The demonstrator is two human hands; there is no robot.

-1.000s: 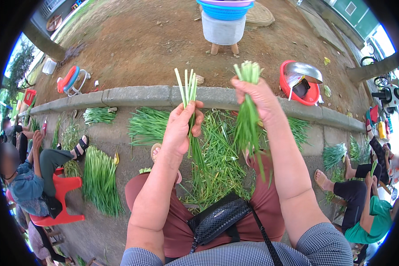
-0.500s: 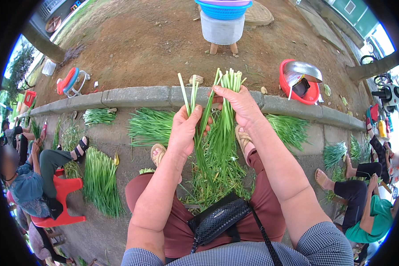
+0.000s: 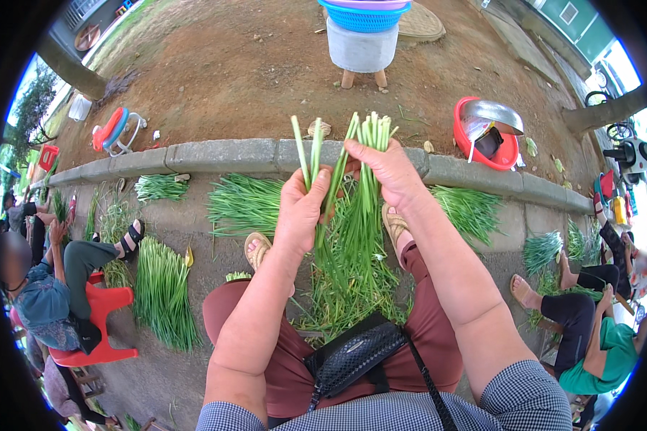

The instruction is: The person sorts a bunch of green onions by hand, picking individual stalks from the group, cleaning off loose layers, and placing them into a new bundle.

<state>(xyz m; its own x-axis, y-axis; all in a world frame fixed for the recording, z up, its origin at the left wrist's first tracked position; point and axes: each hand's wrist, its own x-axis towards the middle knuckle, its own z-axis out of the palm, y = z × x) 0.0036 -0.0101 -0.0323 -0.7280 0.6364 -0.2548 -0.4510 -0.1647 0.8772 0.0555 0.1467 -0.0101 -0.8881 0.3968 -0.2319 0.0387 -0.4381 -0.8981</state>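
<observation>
My left hand (image 3: pixel 303 201) pinches a few long green stalks with pale cut ends, which look like garlic chives (image 3: pixel 316 147). Close beside it, my right hand (image 3: pixel 387 171) is wrapped round a thicker bunch of chives (image 3: pixel 375 133), pale ends upward and leaves hanging down. The fingers of the left hand are partly hidden behind the stalks. Below both hands, between my sandalled feet, spreads a heap of loose, tangled green leaves (image 3: pixel 356 287). A pile of chives (image 3: pixel 246 206) lies on the pavement left of my hands, and another pile (image 3: pixel 469 208) lies to the right.
A stone kerb (image 3: pixel 223 156) runs across ahead of me. Past it are a red basin (image 3: pixel 507 152) with a metal lid and a blue basket (image 3: pixel 366 18) on a stool. People sit at both sides, one on a red plastic chair (image 3: pixel 104 323), near a large chive pile (image 3: pixel 167 294).
My hands stay almost in place, both still gripping chives. The left hand's stalks have shifted very slightly. At the right, the seated person's hands have moved a little.
</observation>
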